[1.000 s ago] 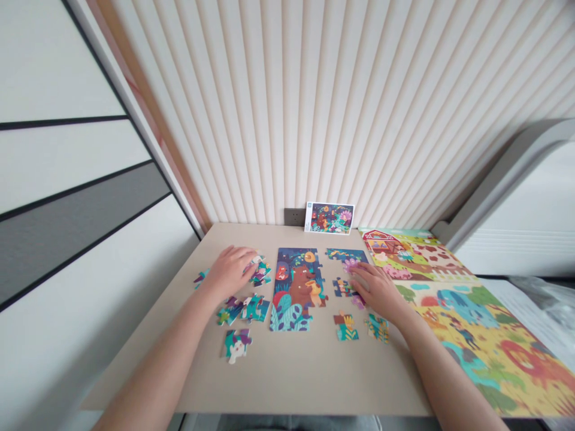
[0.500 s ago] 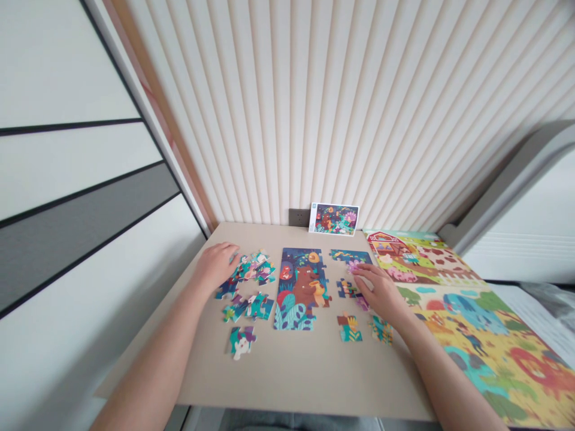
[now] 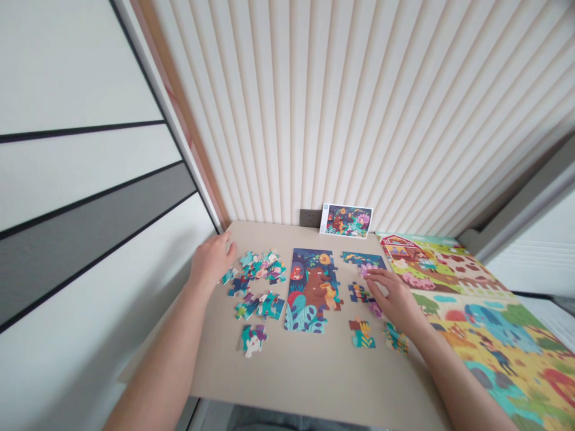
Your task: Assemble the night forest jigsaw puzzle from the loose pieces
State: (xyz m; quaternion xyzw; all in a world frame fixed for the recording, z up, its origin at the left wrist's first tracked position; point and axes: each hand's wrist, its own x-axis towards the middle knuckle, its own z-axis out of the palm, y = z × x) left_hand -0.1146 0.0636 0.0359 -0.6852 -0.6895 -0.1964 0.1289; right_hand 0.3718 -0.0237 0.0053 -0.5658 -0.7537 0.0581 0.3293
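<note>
Straight to the bear panel (image 3: 317, 281), flat on the table (image 3: 287, 368), already joined up, with tabs jutting from its right side. Off to its left, a heap of loose pieces (image 3: 265, 266) in teal, purple and white, crowded close together. Lower left of the panel, a blue-teal piece (image 3: 272, 304), then, closer to the table's near edge and all alone, a white-animal piece (image 3: 253, 341). Out beyond the heap, well left of the panel, the left hand (image 3: 213, 260): thumb parted from the fingers, grasp relaxed, close beside the pieces.

Across now to the right of the panel! A dark-blue strip (image 3: 359, 258) up top, and just below it, under the fingertips of the right hand (image 3: 390, 294), a purple flower piece (image 3: 367, 270); pinched or merely touched, impossible to tell. Lower right of the panel, a yellow-leaf piece (image 3: 362, 335).

Wider still: behind the panel, slightly right, a picture card (image 3: 348, 220) propped against the ribbed wall (image 3: 287, 120), beside a dark socket (image 3: 309, 218). Far right of the panel, a farm picture (image 3: 422, 260) and, nearer, a safari picture (image 3: 498, 335), partly behind the right forearm and cut off by the frame. Piece edges under the right fingers, hidden; outlines inside the heap, hard to separate.
</note>
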